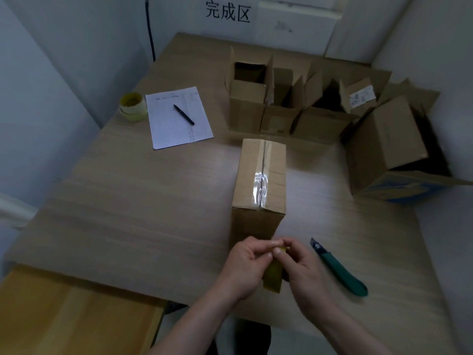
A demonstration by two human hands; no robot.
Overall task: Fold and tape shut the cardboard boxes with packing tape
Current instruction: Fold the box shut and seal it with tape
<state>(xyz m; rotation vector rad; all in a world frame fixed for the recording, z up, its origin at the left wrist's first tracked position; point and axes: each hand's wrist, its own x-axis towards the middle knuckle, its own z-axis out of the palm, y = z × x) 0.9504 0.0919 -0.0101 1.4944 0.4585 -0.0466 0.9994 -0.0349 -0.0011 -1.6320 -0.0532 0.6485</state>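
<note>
A closed cardboard box (pixel 261 175) stands in the middle of the table, its top seam covered by a glossy strip of clear tape (pixel 260 185). Just in front of it, both hands meet over a yellowish roll of packing tape (pixel 273 276). My left hand (pixel 245 265) and my right hand (pixel 299 267) hold the roll between them, and their fingertips pinch at its upper edge. Most of the roll is hidden by the hands.
A green utility knife (pixel 340 269) lies right of my hands. Several open boxes (pixel 281 98) stand at the back and a larger one (pixel 389 149) at the right. A sheet of paper (pixel 176 116) with a pen (pixel 183 114) and spare tape rolls (pixel 133 106) lie at the back left.
</note>
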